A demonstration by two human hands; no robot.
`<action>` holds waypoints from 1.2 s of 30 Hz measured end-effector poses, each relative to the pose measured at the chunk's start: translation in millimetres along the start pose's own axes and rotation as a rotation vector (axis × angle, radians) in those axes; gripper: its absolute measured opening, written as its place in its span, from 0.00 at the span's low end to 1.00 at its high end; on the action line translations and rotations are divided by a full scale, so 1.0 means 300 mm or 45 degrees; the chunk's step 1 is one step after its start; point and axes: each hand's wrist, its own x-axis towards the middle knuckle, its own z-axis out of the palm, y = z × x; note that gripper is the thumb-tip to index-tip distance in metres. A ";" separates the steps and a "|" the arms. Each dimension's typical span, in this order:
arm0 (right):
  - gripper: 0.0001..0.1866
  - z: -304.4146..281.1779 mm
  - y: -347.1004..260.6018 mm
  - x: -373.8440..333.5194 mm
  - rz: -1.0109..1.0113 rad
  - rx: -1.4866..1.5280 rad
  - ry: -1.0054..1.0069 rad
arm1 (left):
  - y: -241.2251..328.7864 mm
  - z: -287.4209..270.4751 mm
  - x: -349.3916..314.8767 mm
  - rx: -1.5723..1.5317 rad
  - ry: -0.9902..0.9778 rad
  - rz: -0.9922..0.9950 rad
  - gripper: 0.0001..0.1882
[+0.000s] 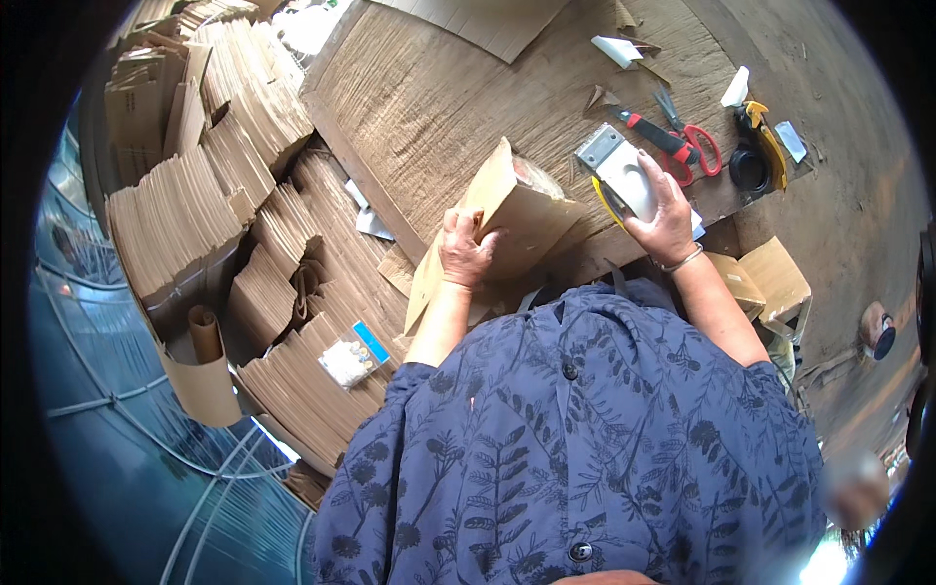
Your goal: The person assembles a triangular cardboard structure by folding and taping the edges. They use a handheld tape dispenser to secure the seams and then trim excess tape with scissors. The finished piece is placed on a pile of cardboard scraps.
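Note:
My left hand [466,246] grips the upper edge of a brown cardboard box [531,229] with its flaps raised, its fingers curled over the board. To the right, my right hand [667,222] is wrapped round a white block-shaped hand tool [624,177] with a grey end, with a yellow strip along its left side. I cannot make out the tool's exact kind. The box and the tool are apart. Just beyond the right hand lie red-handled scissors [697,151] and a red and black knife [655,134].
Tall stacks of flat cardboard [190,219] stand on the left. A yellow and black tape dispenser [759,161] lies on the wooden table [409,93] at the right, near white scraps [616,51]. A small open carton [775,278] stands beside my right forearm. A cardboard sheet [478,21] lies at the far edge.

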 end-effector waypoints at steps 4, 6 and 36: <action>0.43 -0.059 -0.058 0.068 -0.316 0.182 -0.105 | 0.147 -0.080 0.157 -0.798 -0.086 -0.469 0.16; 0.44 -0.060 -0.086 0.106 -0.488 0.215 -0.177 | 0.227 -0.090 0.239 -1.655 -0.225 -0.878 0.16; 0.41 0.279 0.332 0.373 0.317 0.545 -1.202 | -0.196 0.096 0.212 -0.089 -0.335 -1.333 0.19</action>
